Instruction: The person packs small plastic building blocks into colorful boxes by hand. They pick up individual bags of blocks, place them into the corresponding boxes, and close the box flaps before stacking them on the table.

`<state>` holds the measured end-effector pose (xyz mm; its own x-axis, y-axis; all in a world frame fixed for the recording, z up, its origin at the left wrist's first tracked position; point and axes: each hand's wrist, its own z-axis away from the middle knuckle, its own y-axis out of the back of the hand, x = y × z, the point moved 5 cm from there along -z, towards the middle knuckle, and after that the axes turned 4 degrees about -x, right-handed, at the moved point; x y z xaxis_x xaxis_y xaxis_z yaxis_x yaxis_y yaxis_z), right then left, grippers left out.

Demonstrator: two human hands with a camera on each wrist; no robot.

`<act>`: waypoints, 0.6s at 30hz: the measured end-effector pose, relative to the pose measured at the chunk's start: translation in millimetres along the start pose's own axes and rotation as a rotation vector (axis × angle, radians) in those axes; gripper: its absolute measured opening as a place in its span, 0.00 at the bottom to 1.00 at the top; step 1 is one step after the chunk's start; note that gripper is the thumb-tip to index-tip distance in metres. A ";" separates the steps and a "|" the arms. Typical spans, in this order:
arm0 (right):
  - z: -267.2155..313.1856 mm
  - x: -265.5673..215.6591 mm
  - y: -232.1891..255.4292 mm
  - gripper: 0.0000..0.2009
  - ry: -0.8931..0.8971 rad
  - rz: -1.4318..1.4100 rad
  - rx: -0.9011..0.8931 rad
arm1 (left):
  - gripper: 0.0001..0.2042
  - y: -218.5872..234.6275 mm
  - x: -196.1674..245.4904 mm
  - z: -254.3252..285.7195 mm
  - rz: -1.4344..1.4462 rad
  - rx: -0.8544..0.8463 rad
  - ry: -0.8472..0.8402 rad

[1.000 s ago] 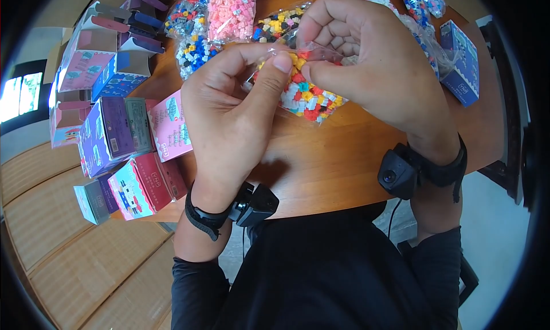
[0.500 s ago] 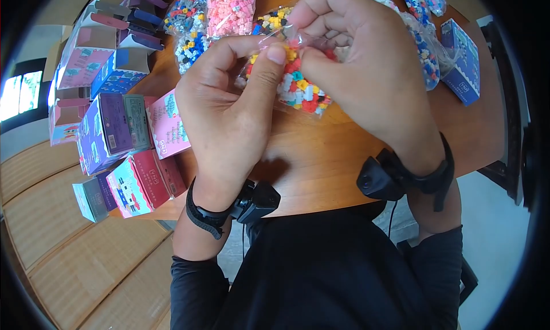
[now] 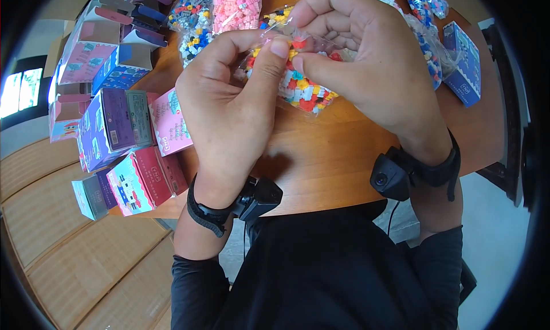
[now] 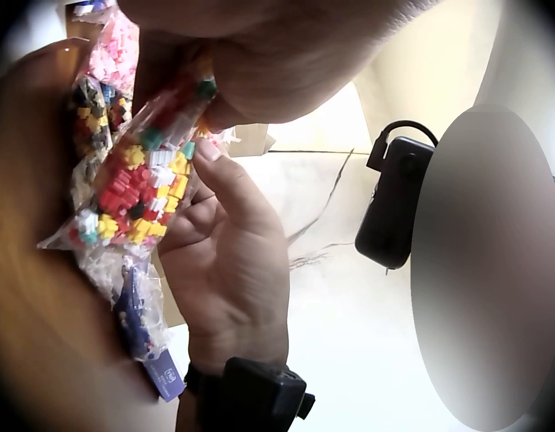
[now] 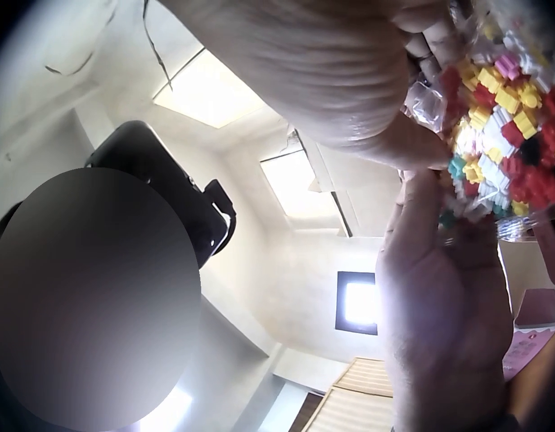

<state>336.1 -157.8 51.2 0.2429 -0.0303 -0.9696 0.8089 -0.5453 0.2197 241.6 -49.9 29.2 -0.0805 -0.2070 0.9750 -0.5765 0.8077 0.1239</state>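
Left hand (image 3: 232, 112) and right hand (image 3: 389, 72) pinch top of toy-brick bag (image 3: 303, 92) over surface (image 3: 329, 152), contents inside, can't tell if opened, other filled bags (image 3: 236, 10) by far edge.

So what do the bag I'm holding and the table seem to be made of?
The bag looks like thin, clear plastic film: glossy creases, contents showing through. The table seems varnished wood, judging by its brown grain and soft shine, though possibly veneer.
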 end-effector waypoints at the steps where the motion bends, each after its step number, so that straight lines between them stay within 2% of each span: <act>1: -0.1 1.1 -0.1 0.12 -0.023 -0.019 -0.015 | 0.07 0.2 -0.2 0.3 0.006 0.003 0.017; 6: -8.5 20.4 5.6 0.13 -0.199 -0.380 -0.159 | 0.08 2.7 0.1 -1.3 -0.031 -0.029 0.095; 12: -7.7 26.2 -2.2 0.14 -0.089 -0.385 -0.131 | 0.05 8.7 0.4 -8.8 0.119 -0.102 0.124; 14: -6.2 33.4 -8.4 0.14 -0.023 -0.309 -0.037 | 0.05 11.0 3.6 -9.8 0.098 -0.127 0.127; 18: -6.2 34.8 -10.7 0.15 -0.001 -0.288 -0.023 | 0.05 12.5 6.7 -9.0 0.014 -0.114 0.075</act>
<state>339.2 -147.8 15.7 0.0005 0.1220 -0.9925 0.8566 -0.5122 -0.0626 241.1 -36.2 38.9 -0.0241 -0.1568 0.9873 -0.4792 0.8686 0.1262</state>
